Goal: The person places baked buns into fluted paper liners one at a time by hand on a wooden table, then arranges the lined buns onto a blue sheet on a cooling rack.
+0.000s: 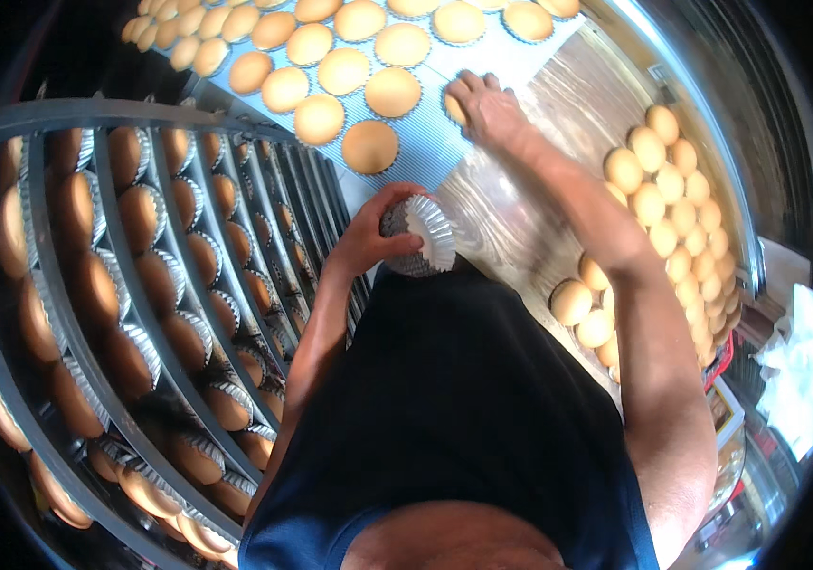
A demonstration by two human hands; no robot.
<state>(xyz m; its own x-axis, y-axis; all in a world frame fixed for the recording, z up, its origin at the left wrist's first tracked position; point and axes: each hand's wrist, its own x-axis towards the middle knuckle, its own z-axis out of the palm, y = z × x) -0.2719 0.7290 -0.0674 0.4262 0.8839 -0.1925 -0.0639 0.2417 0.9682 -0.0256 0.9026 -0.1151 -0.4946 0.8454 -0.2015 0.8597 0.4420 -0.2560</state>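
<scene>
My left hand grips a stack of fluted silver foil baking cups close to my chest. My right hand, stretched farther ahead, closes its fingers on a round golden cake at the ribbed tray edge on the table.

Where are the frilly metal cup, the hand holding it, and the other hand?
fluted metal mould (430, 233), head view, on its ruffled rim.
left hand (368, 236), head view, on its back.
right hand (487, 109), head view, on its back.
</scene>
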